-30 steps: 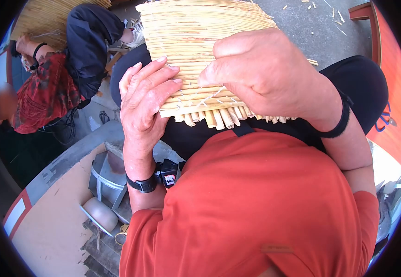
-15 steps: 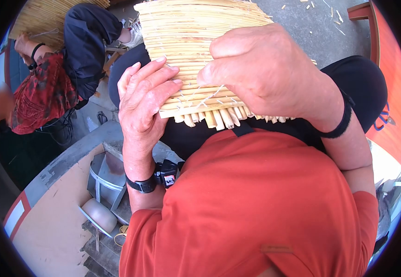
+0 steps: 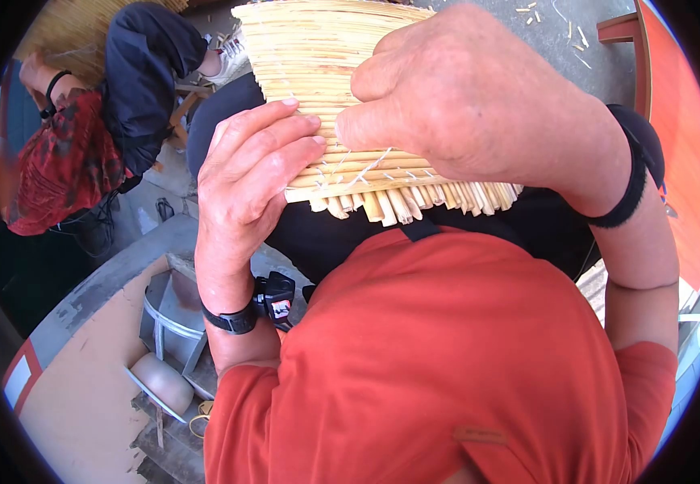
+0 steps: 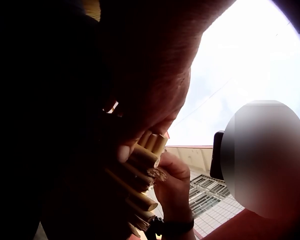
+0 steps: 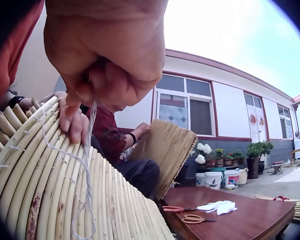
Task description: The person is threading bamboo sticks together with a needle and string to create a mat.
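A mat of pale reeds [image 3: 310, 60] stitched with white thread lies over the lap, its cut ends towards the red shirt. My left hand [image 3: 249, 165] grips its left edge, fingers spread on top and thumb mostly hidden; the left wrist view shows that hand [image 4: 155, 85] dark against the reed ends [image 4: 147, 202]. Above the mat, my right hand [image 3: 479, 105] has its fingers curled in. In the right wrist view this hand [image 5: 107, 55] pinches white thread [image 5: 87, 175], which loops down over the reeds [image 5: 40, 180]. Whether it also holds a needle, I cannot tell.
Another person [image 3: 68, 161] sits at the left with a second mat [image 5: 165, 150]. A low red-brown table [image 5: 235, 215] bears red-handled tools [image 5: 192, 218] and a white cloth [image 5: 217, 207]. Buckets and potted plants line the house wall. Reed scraps lie on the ground.
My right hand has risen slightly and its forearm has swung outward to the right, uncovering more of the cut reed ends. My left hand stays on the mat's edge. The head view has shifted slightly.
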The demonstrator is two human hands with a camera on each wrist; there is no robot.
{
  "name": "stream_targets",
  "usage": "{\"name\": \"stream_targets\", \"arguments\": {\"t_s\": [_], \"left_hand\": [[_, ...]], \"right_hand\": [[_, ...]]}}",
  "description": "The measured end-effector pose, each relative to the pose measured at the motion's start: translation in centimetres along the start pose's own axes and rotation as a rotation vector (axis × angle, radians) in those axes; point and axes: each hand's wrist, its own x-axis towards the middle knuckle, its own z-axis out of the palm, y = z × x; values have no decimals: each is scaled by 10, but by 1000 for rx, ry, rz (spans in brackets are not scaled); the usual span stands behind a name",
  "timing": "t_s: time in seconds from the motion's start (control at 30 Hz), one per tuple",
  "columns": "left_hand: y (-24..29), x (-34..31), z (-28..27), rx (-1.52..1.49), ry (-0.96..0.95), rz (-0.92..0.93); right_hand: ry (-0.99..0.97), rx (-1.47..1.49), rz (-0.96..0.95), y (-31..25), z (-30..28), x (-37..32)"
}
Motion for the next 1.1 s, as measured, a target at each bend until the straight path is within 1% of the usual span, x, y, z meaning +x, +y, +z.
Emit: {"name": "stream_targets", "arguments": {"t_s": [0.1, 0.23, 0.33, 0.5, 0.57, 0.63, 0.67, 0.73, 0.83, 0.97, 1.03, 1.07, 1.1], "left_hand": [[-2, 2, 2, 4, 18, 43], [0, 4, 2, -2, 16, 49], [1, 4, 3, 1, 18, 33], [0, 5, 5, 13, 33, 69], [1, 5, 6, 14, 39, 69], [0, 7, 9, 16, 42, 69], [0, 7, 9, 8, 45, 70], [-2, 9, 12, 5, 47, 69], [-16, 18, 19, 15, 30, 51], [-25, 23, 26, 4, 50, 9], [-40, 37, 26, 0, 81, -14], [-45, 48, 24, 36, 64, 20], [-49, 59, 24, 70, 52, 57]], "right_hand": [[-50, -18, -56, 2, -2, 4], [-95, -42, -108, 4, -1, 10], [-119, -51, -132, 4, -1, 12], [-140, -49, -150, 8, -2, 14], [-143, -40, -145, 9, -2, 12], [-111, 106, -25, 7, 3, 10], [-111, 107, -25, 4, 5, 8], [-184, -130, -39, 3, 9, 4], [-166, -102, -78, 17, 26, 5], [-131, -63, -71, 30, 26, 5], [-169, -47, 60, 44, 15, 13], [-178, -59, 45, 50, 10, 14], [-121, -32, 76, 55, 7, 11]]}}
